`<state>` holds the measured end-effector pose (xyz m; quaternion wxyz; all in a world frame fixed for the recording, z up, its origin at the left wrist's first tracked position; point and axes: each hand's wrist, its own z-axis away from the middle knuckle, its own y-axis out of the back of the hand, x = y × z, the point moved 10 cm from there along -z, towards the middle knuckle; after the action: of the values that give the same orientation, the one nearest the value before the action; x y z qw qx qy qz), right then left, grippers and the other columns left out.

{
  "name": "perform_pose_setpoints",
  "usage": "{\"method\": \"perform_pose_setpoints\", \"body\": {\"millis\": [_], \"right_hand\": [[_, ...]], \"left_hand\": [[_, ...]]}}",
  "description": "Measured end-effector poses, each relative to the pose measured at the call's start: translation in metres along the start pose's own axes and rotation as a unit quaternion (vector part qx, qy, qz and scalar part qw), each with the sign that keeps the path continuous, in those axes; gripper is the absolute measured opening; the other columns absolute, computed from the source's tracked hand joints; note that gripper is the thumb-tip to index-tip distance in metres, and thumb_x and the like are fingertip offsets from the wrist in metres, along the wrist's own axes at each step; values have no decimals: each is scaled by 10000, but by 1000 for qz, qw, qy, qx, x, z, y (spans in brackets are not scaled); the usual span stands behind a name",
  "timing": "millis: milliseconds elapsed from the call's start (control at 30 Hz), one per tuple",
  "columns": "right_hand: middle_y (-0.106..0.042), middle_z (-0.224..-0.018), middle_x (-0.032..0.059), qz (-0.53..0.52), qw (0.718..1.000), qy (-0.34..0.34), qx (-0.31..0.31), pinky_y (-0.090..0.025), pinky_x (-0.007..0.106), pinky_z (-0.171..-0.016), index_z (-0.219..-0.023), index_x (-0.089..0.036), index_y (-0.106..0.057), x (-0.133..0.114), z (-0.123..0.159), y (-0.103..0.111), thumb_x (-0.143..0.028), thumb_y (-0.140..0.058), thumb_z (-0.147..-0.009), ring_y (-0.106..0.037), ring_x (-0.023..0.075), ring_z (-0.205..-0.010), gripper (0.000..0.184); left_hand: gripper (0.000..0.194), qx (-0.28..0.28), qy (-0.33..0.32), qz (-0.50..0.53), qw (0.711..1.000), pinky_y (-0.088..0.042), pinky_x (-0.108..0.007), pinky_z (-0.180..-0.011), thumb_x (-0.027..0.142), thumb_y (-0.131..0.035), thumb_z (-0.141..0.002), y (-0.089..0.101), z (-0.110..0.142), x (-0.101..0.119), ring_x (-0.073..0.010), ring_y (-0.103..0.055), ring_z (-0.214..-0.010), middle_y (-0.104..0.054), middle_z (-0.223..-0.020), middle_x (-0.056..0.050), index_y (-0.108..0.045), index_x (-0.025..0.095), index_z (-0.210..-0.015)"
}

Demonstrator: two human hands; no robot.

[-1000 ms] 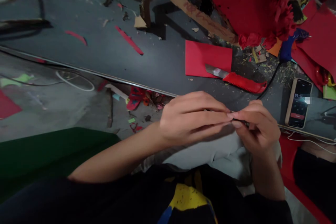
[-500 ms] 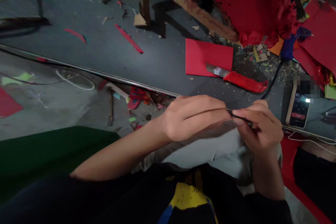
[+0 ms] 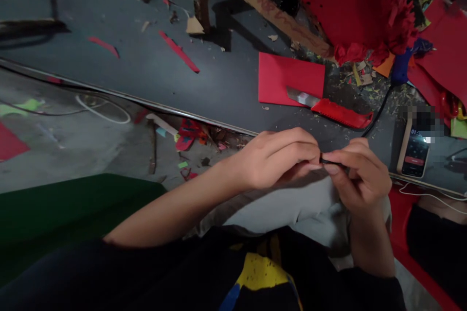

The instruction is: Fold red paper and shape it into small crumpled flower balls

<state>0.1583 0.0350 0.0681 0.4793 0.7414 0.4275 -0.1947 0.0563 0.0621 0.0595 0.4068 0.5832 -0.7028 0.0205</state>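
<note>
Over my lap, just off the table edge, my two hands meet fingertip to fingertip. A thin, dark, stick-like piece [image 3: 330, 161] lies between them; its exact kind I cannot make out. My right hand [image 3: 363, 175] pinches it between thumb and fingers. My left hand [image 3: 282, 158] has its fingers closed at the other end, which they hide. Just beyond my hands, a red-handled utility knife [image 3: 341, 112] lies on the table, its blade resting over a folded red paper [image 3: 275, 80].
A large red frilled paper piece with a wooden bar [image 3: 270, 12] stands at the back. A lit phone [image 3: 414, 148] lies at the right, near a black cable [image 3: 381, 109]. Red strips [image 3: 178, 52] and scraps litter the grey table [image 3: 127, 68]. Another person's leg [image 3: 438, 238] shows at lower right.
My left hand has shifted slightly right, closer to my right hand, so less of the dark piece shows. The knife and papers stay in place.
</note>
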Motion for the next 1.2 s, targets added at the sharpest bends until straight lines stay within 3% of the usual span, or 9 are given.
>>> {"method": "perform_pose_setpoints", "body": {"millis": [300, 600, 767, 933, 1000, 1200], "right_hand": [[-587, -678, -39, -8, 1000, -29, 3, -447, 333, -630, -993, -294, -629, 4, 2, 0, -203, -584, -840, -548, 129, -578, 184], [-559, -655, -46, -23, 999, -23, -2, -444, 321, -640, -955, -255, -622, 2, 0, -3, -178, -604, -812, -510, 119, -586, 163], [-594, -691, -34, -39, 997, -63, 4, -448, 323, -636, -921, -251, -627, 10, 1, 0, -202, -593, -819, -528, 127, -627, 118], [-569, -628, -42, -41, 993, -43, 100, -434, 318, -608, -880, -251, -632, 12, 2, 25, -231, -538, -849, -523, 130, -594, 101], [-572, -628, -40, -30, 992, -34, 114, -432, 318, -601, -881, -251, -637, 13, 2, 29, -229, -541, -846, -526, 130, -590, 105], [-580, -650, -22, -23, 995, -51, 80, -433, 334, -603, -874, -258, -640, 16, 3, 19, -254, -552, -838, -545, 152, -620, 96]], "left_hand": [[146, 39, 109, 148, 982, -502, -202, -644, 249, -493, -941, -1, 4, -13, -99, -564, -719, -568, -759, -27, -492, 170, -819], [96, 98, 153, 216, 959, -475, -230, -630, 214, -529, -917, -2, 11, -19, -114, -539, -714, -535, -755, -23, -495, 175, -835], [93, 108, 169, 242, 949, -478, -224, -621, 194, -538, -908, -5, 12, -26, -108, -532, -694, -528, -760, -20, -500, 169, -828], [107, 214, 155, 259, 929, -474, -167, -561, 171, -480, -942, 19, 21, -42, -64, -503, -625, -480, -756, -8, -503, 140, -842], [112, 214, 139, 250, 934, -484, -160, -579, 182, -451, -960, 24, 24, -45, -57, -527, -641, -506, -786, -17, -489, 139, -864], [109, 195, 122, 205, 951, -492, -194, -530, 207, -430, -957, 37, 39, -40, -81, -543, -625, -561, -766, 1, -441, 190, -849]]}}
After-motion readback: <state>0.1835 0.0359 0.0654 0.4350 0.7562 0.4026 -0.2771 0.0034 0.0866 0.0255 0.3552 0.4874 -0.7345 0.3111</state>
